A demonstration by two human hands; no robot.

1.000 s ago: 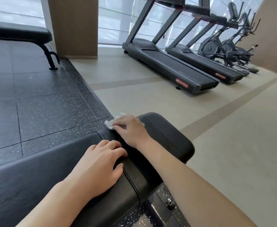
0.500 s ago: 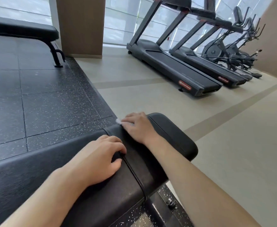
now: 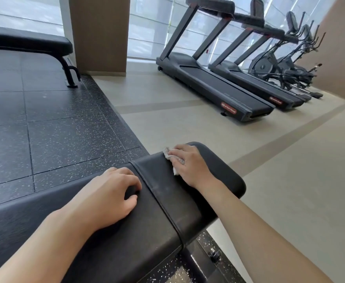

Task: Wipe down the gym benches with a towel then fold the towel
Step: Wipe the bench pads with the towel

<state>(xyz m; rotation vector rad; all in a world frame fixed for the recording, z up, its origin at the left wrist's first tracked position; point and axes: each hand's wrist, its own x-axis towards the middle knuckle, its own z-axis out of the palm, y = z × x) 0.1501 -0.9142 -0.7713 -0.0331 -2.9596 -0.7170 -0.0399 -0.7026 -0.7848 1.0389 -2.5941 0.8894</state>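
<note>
— Slid back from the pad's far edge, right hand (image 3: 190, 164), flat fingers pressing the towel (image 3: 174, 160) onto the bench (image 3: 167, 201) (mostly hidden beneath the palm).

— And just beside it?

— Left hand (image 3: 110, 195), loosely curled, holding nothing, resting on the pad.

— Progress?

— Probably mid-wipe; other bench (image 3: 35, 41) well beyond, folding not yet begun.

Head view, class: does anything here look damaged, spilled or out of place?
Nothing stands out. The right hand presses a small crumpled towel on the bench end pad; the left hand rests on the pad beside it.
</note>
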